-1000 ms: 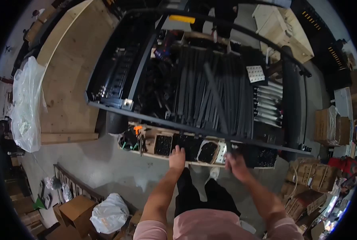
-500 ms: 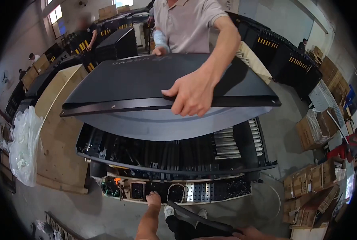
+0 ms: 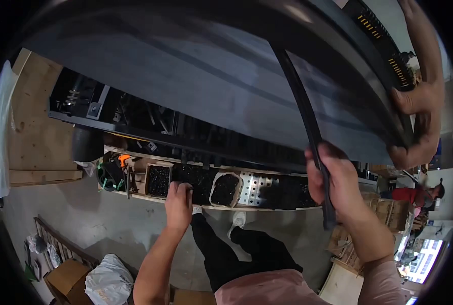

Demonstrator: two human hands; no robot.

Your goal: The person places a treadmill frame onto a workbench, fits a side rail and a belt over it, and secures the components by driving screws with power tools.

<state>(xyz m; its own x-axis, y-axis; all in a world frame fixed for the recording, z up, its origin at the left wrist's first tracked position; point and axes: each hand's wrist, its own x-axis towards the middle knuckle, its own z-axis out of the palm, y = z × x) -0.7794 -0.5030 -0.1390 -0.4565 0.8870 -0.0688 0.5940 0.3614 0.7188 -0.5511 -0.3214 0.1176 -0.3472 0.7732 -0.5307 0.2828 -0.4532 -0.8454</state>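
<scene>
Since half a second ago the big dark panel (image 3: 196, 76) has swung in close and now fills the top of the view, and the right hand has risen from the bottom edge to mid-frame with its strip. At the far left a clear bag (image 3: 0, 127) hangs beside a plywood board (image 3: 30, 127), with bare concrete floor (image 3: 99, 223) open below them down to a white bag (image 3: 109, 279) and a carton (image 3: 66, 269). Next comes the tray (image 3: 196, 202), a long shelf running left to right under the black frame (image 3: 135, 129); its left end holds green and orange tools (image 3: 115, 170), then a bin (image 3: 158, 180) of dark small parts. The left hand (image 3: 178, 203) reaches straight forward, arm extended, palm down on the tray's near edge just right of that bin; fingers curl over the edge, and whether they pinch anything cannot be told. Right of it sit a second bin (image 3: 225, 189) and a perforated plate (image 3: 254, 185). The right hand (image 3: 338, 185) is raised, fist clamped around the strip (image 3: 307, 127), a thin dark bar whose long axis runs from upper middle down and slightly right, its lower end poking out below the fist. Little room lies between strip and panel. At the right edge another person's hand (image 3: 417, 127) grips the panel's rim.
</scene>
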